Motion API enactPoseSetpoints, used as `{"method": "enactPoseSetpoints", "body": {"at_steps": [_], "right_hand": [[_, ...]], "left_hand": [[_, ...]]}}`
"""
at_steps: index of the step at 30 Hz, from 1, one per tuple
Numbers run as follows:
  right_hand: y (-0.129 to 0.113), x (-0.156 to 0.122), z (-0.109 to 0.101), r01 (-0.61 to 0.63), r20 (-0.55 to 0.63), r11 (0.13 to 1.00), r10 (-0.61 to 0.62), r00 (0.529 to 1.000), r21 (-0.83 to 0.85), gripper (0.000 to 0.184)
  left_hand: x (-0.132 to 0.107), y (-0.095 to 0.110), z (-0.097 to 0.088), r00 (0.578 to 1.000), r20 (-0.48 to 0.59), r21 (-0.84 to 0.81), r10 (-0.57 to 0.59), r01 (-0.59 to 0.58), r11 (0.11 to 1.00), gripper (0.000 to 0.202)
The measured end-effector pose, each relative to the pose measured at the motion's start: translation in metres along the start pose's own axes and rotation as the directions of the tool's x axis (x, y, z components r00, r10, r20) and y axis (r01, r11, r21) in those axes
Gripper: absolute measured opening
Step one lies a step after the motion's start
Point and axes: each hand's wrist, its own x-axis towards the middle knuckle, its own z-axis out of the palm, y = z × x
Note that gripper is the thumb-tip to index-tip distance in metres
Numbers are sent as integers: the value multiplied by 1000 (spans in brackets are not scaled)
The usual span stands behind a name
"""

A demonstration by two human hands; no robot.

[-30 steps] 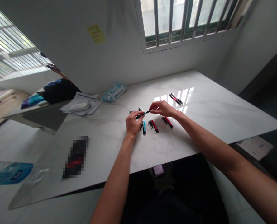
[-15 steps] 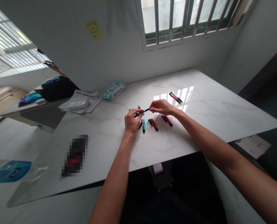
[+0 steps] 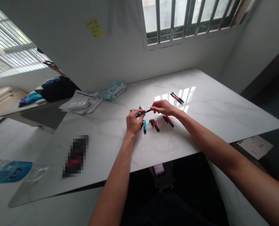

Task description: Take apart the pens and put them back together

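My left hand (image 3: pixel 134 121) is closed round one end of a black and teal pen (image 3: pixel 144 112). At the pen's other, black end, the fingertips of my right hand (image 3: pixel 162 107) pinch it, so it spans the gap between both hands above the table. Below it lie a teal and black pen barrel (image 3: pixel 145 126) and a thin white refill (image 3: pixel 142 133). Just right of these are red and black pen parts (image 3: pixel 155 125), with another red and black set (image 3: pixel 169 121) further right. Some parts behind my left hand are partly hidden.
Two assembled-looking pens (image 3: pixel 177 98) lie toward the back of the marbled white table (image 3: pixel 177 144). A wipes packet (image 3: pixel 114 91) and papers (image 3: pixel 80 108) are at the back left. A pixelated dark object (image 3: pixel 75 157) and a plastic bottle (image 3: pixel 12 171) are on the left.
Both hands stay almost in place on the pen, the gap between them slightly narrower. The loose pen parts on the table have not moved.
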Motion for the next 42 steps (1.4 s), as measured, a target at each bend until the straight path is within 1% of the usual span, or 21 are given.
{"method": "enactPoseSetpoints", "body": {"at_steps": [3, 6, 9, 12, 16, 18, 21, 22, 24, 27, 31, 33, 35, 37, 39, 41, 42], "right_hand": [[0, 0, 0, -4, -14, 999, 3, 1000, -32, 35], [0, 0, -1, -24, -6, 998, 23, 1000, -55, 37], [-2, 0, 0, -11, -11, 998, 11, 1000, -68, 35], [-3, 0, 1, -18, 7, 996, 19, 1000, -92, 42], [-2, 0, 1, 13, -19, 998, -14, 1000, -53, 34], [-1, 1, 1, 23, -21, 997, -24, 999, -68, 33], [0, 1, 2, 15, -5, 994, -16, 1000, -104, 38], [0, 1, 2, 16, -5, 995, -17, 1000, -100, 37], [-1, 1, 3, 31, -23, 997, -33, 999, -69, 30], [-3, 0, 4, 76, -57, 996, -78, 995, -38, 22], [-12, -1, 4, 119, -31, 991, -121, 992, -63, 15], [-16, -1, 5, 121, -14, 990, -123, 992, -73, 16], [-18, 0, 4, 118, -7, 988, -119, 993, -96, 16], [-15, 0, -2, 94, -40, 987, -100, 994, -134, 16], [-6, 0, -14, 15, -125, 984, -38, 991, -175, 16], [7, -3, -31, -142, -239, 966, 88, 967, -215, 17], [13, -5, -40, -238, -295, 943, 165, 941, -231, 17]], "left_hand": [[0, 0, 0, 1000, -2, 4, -13, 13, 1000, 14], [0, 1, 0, 1000, 2, 16, -18, 18, 1000, 13], [0, 0, 0, 999, 10, 19, -31, 30, 999, 13], [1, -2, 0, 998, 21, 0, -51, 51, 999, 13], [1, -4, 0, 998, 7, -11, -54, 54, 998, 12], [1, -3, 0, 999, 0, -19, -50, 50, 999, 12], [1, -2, -2, 999, 5, -24, -48, 48, 999, 13], [1, -1, -3, 999, 8, -16, -50, 51, 999, 13], [1, -1, -4, 998, 10, 8, -59, 59, 998, 12], [1, -1, -4, 997, 16, 18, -70, 70, 997, 11], [1, -1, -4, 999, 38, 17, -35, 35, 999, 12], [1, 1, -4, 999, 48, 60, -5, 2, 998, 13], [1, 2, -5, 999, 29, 120, 21, -24, 993, 12], [2, 1, -6, 999, -36, 164, 27, -21, 986, 14], [3, -1, -9, 992, -127, 187, 2, 22, 982, 17], [4, -6, -11, 977, -208, 191, -45, 86, 978, 18], [5, -8, -12, 968, -239, 188, -70, 117, 975, 19]]}}
